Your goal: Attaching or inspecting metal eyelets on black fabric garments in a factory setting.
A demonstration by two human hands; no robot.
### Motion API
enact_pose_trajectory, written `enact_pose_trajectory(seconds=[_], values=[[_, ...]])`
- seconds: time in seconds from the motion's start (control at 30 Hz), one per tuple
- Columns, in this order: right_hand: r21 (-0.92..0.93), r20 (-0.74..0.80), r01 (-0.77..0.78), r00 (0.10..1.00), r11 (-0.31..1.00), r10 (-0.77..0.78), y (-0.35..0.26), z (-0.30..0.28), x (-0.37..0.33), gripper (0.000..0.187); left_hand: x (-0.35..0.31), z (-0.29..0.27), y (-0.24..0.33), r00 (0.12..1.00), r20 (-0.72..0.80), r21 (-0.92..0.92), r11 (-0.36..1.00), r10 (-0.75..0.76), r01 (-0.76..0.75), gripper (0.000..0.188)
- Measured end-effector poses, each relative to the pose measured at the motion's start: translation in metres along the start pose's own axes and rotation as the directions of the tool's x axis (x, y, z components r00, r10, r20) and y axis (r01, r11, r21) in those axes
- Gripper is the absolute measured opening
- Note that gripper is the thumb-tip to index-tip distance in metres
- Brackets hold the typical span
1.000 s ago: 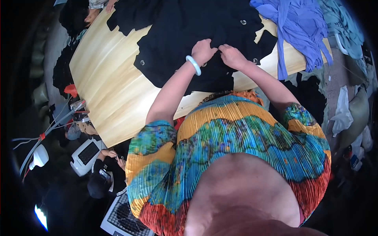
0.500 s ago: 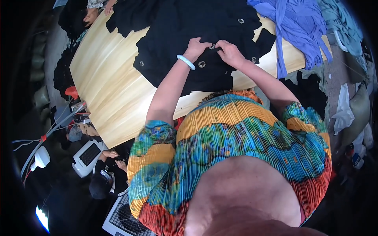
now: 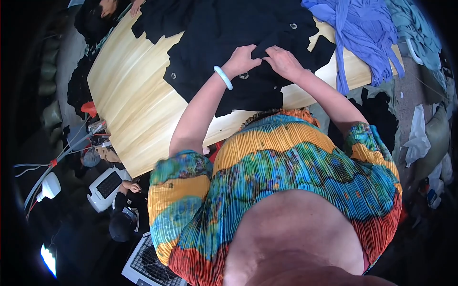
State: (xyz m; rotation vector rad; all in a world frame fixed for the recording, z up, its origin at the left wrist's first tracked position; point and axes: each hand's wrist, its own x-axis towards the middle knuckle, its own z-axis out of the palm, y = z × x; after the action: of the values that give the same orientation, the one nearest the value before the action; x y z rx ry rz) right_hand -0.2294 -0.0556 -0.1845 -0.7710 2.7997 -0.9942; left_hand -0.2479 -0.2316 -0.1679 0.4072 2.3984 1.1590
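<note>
A large piece of black fabric (image 3: 210,62) lies spread over the pale wooden table, its edges jagged. Near its middle, my left hand (image 3: 242,61), below a pale bangle, has thumb and fingers closed on the cloth. Close beside it my right hand (image 3: 283,62) pinches the same fabric, fingers bent and thumb toward the left thumb. A narrow gap separates the two hands. Small round shiny pieces dot the black cloth: one (image 3: 244,76) just below my left hand, one (image 3: 293,26) farther off, and another (image 3: 173,76) at the left edge.
The wooden table (image 3: 138,95) stretches left. Purple cloth (image 3: 355,43) hangs over its right end, beside teal cloth (image 3: 415,33). Another person's hand (image 3: 136,7) is at the far left edge. Lower left, a person in a dark cap (image 3: 121,226) sits by a white machine (image 3: 105,189).
My hands have moved slightly apart, and the shiny piece earlier between my fingertips no longer shows. The round piece by my right wrist is now out of sight. The seated person's arm has shifted.
</note>
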Motion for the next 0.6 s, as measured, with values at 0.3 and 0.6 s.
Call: enact_pose_trajectory(seconds=[0.3, 0.6], values=[[0.216, 0.011, -0.058, 0.998, 0.975, 0.058, -0.003, -0.005, 0.005, 0.020, -0.013, 0.010, 0.009, 0.967, -0.206, -0.138, 0.983, -0.148, 0.121, 0.025], [0.451, 0.124, -0.175, 0.983, 0.875, 0.133, -0.002, -0.019, -0.007, 0.025, -0.032, -0.009, 0.023, 0.993, -0.091, -0.358, 0.933, -0.075, 0.037, 0.024]])
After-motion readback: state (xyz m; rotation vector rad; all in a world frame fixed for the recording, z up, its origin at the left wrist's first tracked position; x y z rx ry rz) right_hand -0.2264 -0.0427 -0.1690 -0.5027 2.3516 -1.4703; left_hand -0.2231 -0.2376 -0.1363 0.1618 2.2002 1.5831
